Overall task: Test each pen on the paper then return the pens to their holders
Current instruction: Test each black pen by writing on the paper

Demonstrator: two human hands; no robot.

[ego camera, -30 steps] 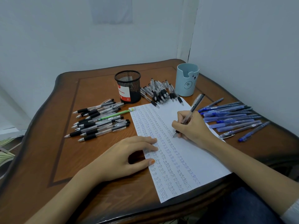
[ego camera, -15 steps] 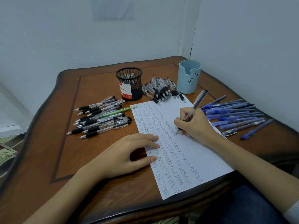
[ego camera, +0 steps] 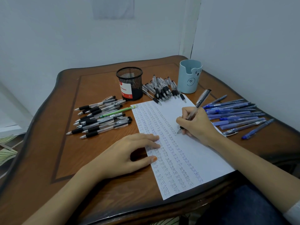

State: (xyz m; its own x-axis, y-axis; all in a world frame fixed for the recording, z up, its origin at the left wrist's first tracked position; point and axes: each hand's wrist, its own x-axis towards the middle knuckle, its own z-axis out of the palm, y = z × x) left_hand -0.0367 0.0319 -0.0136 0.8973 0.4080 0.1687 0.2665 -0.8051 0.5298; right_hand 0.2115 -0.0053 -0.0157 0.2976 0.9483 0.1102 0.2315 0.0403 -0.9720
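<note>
Left hand (ego camera: pixel 128 154) flat (thumb out), right hand (ego camera: pixel 198 126) pinching pen (ego camera: pixel 202 99)

Both arms are bare here, the left forearm (ego camera: pixel 68 190) and the right forearm (ego camera: pixel 259 172) uncovered right down to the wrists. On the left hand (ego camera: pixel 128 153) there's an orange-painted thumbnail (ego camera: pixel 153 158), a bright spot. Bottom corner: a pale, whitish sleeve (ego camera: pixel 294 212) shows high on the right arm. Beside it, dark blue fabric (ego camera: pixel 240 207) covers the lap.
</note>
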